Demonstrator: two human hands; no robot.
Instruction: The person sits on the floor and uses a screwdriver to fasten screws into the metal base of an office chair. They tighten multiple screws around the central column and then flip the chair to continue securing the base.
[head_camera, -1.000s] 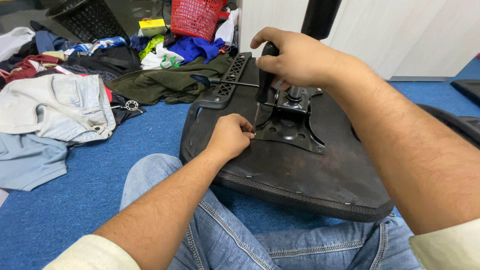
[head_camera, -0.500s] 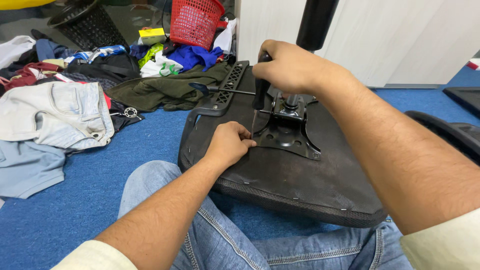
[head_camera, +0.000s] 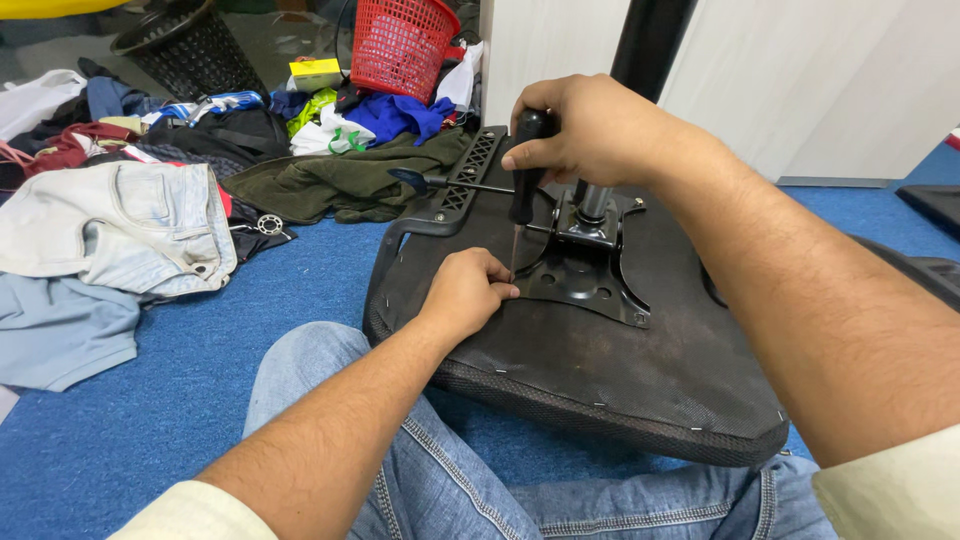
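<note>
Right hand (head_camera: 590, 130) grips my screwdriver (head_camera: 524, 175) upright over the black mounting plate (head_camera: 585, 275); left hand (head_camera: 468, 290) pinches its tip on the upturned chair seat (head_camera: 600, 370) across my lap.

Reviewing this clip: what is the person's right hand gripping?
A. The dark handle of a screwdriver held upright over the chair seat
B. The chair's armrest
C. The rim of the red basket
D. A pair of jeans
A: the right hand wraps the dark handle of the screwdriver, whose tip comes down beside the left hand at the black metal plate on the upturned chair seat.
</note>
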